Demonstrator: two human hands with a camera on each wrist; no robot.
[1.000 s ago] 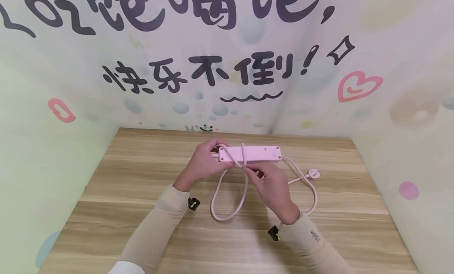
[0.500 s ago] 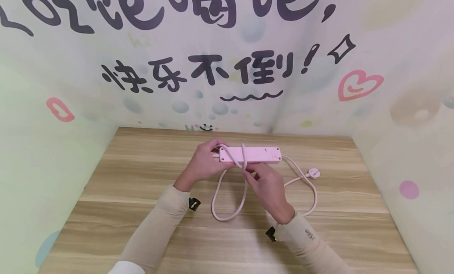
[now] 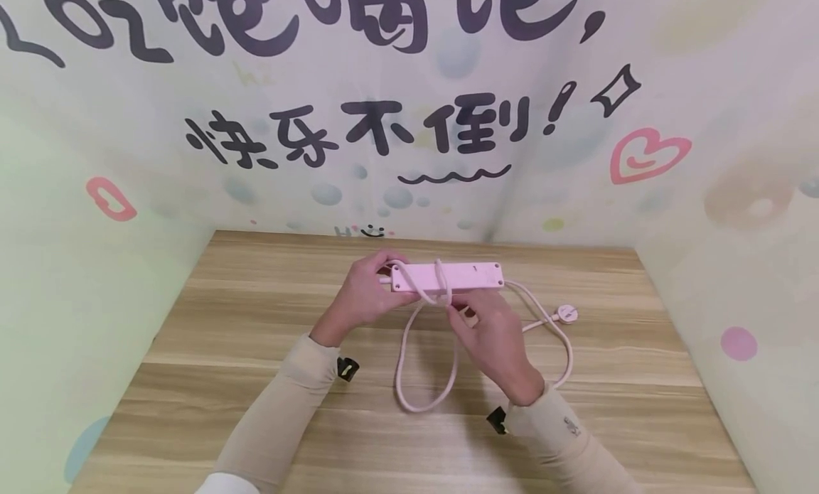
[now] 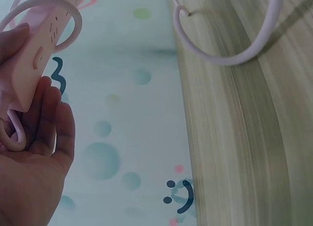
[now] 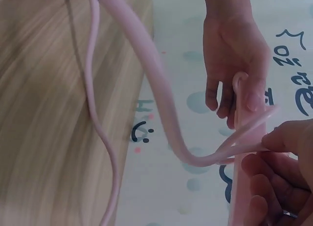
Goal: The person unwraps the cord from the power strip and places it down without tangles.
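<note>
A pink power strip (image 3: 476, 275) is held up near the back of the table, its screwed face towards the head camera. My left hand (image 3: 365, 291) grips its left end between thumb and fingers, also seen in the left wrist view, where the hand (image 4: 34, 187) is under the strip's end (image 4: 29, 72). The strip's cord (image 3: 419, 410) crosses over its left half and hangs below in a loop. Thumb and fingers of my right hand (image 3: 493, 334) pinch the cord just below the strip. In the right wrist view, the right hand (image 5: 279, 179) pinches the cord (image 5: 156, 79) beside the strip.
To the right, the cord's plug (image 3: 567, 314) lies on the wooden table (image 3: 256, 380), with a curve of cord beside it. A printed wall cloth (image 3: 307, 217) stands directly behind the table's back edge. Black clips (image 3: 348, 369) are on both wrists.
The right hand shifted slightly left, then back right, still pinching the cord. The hanging loop has swung right and lower. The power strip has moved a little left.
</note>
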